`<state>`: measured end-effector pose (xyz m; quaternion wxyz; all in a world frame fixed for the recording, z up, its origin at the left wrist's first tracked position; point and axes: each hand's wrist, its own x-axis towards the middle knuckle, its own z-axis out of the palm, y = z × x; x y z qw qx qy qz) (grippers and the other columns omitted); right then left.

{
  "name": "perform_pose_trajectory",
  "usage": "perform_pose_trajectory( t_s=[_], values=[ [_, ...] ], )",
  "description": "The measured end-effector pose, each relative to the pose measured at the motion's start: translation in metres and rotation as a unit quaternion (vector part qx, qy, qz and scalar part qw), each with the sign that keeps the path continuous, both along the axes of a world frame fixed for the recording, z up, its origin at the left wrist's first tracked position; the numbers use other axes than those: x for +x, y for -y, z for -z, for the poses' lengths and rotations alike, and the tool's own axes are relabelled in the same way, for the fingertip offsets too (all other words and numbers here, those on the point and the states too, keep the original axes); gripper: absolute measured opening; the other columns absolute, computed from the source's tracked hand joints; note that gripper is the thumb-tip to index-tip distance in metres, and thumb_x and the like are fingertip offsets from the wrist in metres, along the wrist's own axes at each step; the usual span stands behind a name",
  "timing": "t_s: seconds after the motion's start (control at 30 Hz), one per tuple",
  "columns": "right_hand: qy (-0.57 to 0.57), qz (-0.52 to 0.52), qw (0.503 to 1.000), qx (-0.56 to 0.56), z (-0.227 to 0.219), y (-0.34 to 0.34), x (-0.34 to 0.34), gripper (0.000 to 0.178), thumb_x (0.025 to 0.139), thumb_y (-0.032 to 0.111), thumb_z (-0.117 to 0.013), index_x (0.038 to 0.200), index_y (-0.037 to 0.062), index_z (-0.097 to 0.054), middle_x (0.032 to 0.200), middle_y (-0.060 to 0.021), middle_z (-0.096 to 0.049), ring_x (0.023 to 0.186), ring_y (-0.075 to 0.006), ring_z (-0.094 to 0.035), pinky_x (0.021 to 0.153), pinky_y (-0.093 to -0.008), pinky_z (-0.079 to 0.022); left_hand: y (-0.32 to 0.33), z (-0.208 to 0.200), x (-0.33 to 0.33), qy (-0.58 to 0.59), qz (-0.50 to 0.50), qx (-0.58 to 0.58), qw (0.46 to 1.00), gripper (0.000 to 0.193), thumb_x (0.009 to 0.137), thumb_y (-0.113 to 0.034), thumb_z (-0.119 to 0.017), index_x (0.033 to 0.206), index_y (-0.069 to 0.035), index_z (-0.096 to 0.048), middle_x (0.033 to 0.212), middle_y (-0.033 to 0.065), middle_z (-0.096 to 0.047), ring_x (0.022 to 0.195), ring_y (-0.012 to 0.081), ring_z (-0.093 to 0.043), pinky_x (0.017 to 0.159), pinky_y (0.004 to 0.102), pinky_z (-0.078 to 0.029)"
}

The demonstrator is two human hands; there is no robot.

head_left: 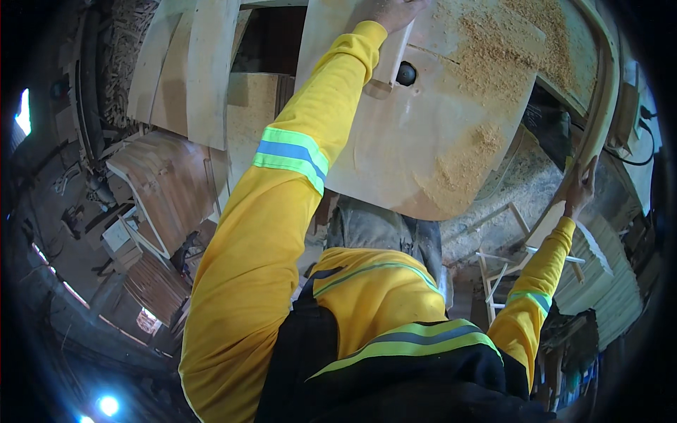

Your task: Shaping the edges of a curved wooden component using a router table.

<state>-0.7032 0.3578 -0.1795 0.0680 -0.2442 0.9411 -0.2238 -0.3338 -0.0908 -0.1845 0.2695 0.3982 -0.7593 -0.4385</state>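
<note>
A long curved wooden piece [605, 92] arcs down the right side of the table. My right hand [580, 189] is closed around its near end, with the arm stretched out to the right. My left hand [400, 13] reaches to the far edge of the picture, by a pale straight wooden block [393, 60] lying on the wooden tabletop [381, 148]. The picture's edge cuts that hand off, so its fingers are mostly hidden. Beside the block, a dark round spindle-like part [406, 73] sits in a hole in the tabletop.
Sawdust [493, 53] is heaped over the tabletop's right part. Pale boards [206, 70] stand at the left, near a brown wooden panel [166, 187]. A light wooden frame [493, 275] and corrugated sheets [599, 282] are at the lower right. A black cable [645, 151] hangs at far right.
</note>
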Motion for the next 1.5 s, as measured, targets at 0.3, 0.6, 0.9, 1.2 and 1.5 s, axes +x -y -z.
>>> perform_pose_trajectory(
  t_s=[0.3, 0.6, 0.9, 1.2, 1.5],
  values=[
    [0.012, 0.011, 0.998, 0.06, -0.004, -0.001, -0.007, 0.059, 0.095, 0.037, -0.068, 0.149, 0.0291, -0.047, 0.083, -0.0071, -0.064, 0.069, -0.0105, -0.049, 0.068, -0.028, -0.047, 0.0, 0.0, -0.002, -0.051, 0.027, -0.015, 0.998, 0.067, 0.083, -0.023, -0.074, 0.14, -0.003, -0.046, 0.126, 0.0244, -0.06, 0.119, 0.0397, -0.059, 0.1, 0.0465, -0.049],
    [0.012, 0.032, 0.997, 0.063, -0.012, 0.004, 0.0, 0.059, 0.095, 0.037, -0.068, 0.149, 0.0276, -0.048, 0.076, -0.005, -0.061, 0.065, -0.01, -0.045, 0.064, -0.0275, -0.045, -0.008, 0.001, -0.008, -0.017, 0.004, -0.003, 1.0, 0.068, 0.083, -0.021, -0.074, 0.142, -0.004, -0.044, 0.131, 0.0252, -0.057, 0.124, 0.0391, -0.055, 0.103, 0.0467, -0.047],
    [0.003, 0.004, 1.0, -0.025, 0.001, -0.005, -0.006, 0.058, 0.094, 0.034, -0.069, 0.147, 0.0201, -0.05, 0.072, 0.0022, -0.05, 0.063, -0.0067, -0.037, 0.057, -0.0236, -0.035, -0.008, -0.002, -0.009, 0.019, -0.01, 0.003, 1.0, 0.065, 0.082, -0.021, -0.074, 0.138, -0.003, -0.048, 0.128, 0.0246, -0.059, 0.119, 0.0409, -0.058, 0.099, 0.0472, -0.049],
    [-0.009, 0.011, 1.0, -0.024, 0.001, 0.002, -0.002, 0.057, 0.093, 0.033, -0.071, 0.146, 0.0232, -0.052, 0.07, -0.0005, -0.052, 0.062, -0.0078, -0.039, 0.056, -0.0254, -0.038, -0.012, -0.022, -0.005, 0.079, -0.027, -0.049, 0.995, 0.059, 0.081, -0.02, -0.073, 0.133, -0.004, -0.051, 0.12, 0.0246, -0.062, 0.112, 0.0426, -0.06, 0.095, 0.049, -0.05],
    [0.031, 0.022, 0.999, -0.035, -0.002, 0.005, -0.001, 0.058, 0.094, 0.03, -0.071, 0.147, 0.0194, -0.052, 0.083, -0.0061, -0.068, 0.069, -0.0072, -0.054, 0.063, -0.0256, -0.047, -0.005, -0.016, -0.009, -0.003, -0.017, -0.008, 1.0, 0.059, 0.082, -0.018, -0.073, 0.136, -0.006, -0.052, 0.123, 0.0222, -0.062, 0.115, 0.0386, -0.061, 0.096, 0.046, -0.051]
  ],
)
